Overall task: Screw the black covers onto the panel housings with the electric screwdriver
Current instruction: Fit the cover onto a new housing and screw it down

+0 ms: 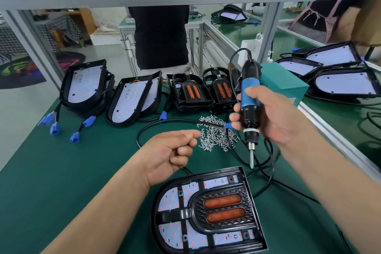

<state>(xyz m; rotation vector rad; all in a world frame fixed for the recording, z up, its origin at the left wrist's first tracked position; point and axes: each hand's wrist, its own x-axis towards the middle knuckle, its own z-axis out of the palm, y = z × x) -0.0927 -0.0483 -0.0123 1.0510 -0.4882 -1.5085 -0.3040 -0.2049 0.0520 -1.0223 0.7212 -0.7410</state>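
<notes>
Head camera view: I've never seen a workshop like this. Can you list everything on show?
screws: a pile, silver, mid-mat
near panel: one, black cover with orange strips, bottom centre
open housings: at least two, black with white boards, back left
back panels: two, black with orange strips, back centre
plugs: six seen, blue, on cable ends
box: one, teal, behind the screwdriver
side panels: three, black and white, right bench
mat: one, green, covers the bench
people: two, dark clothes, beyond the bench
screwdriver: one, blue and black, in the right hand
left hand: fingers curled beside the screws
right hand: grips the screwdriver
</notes>
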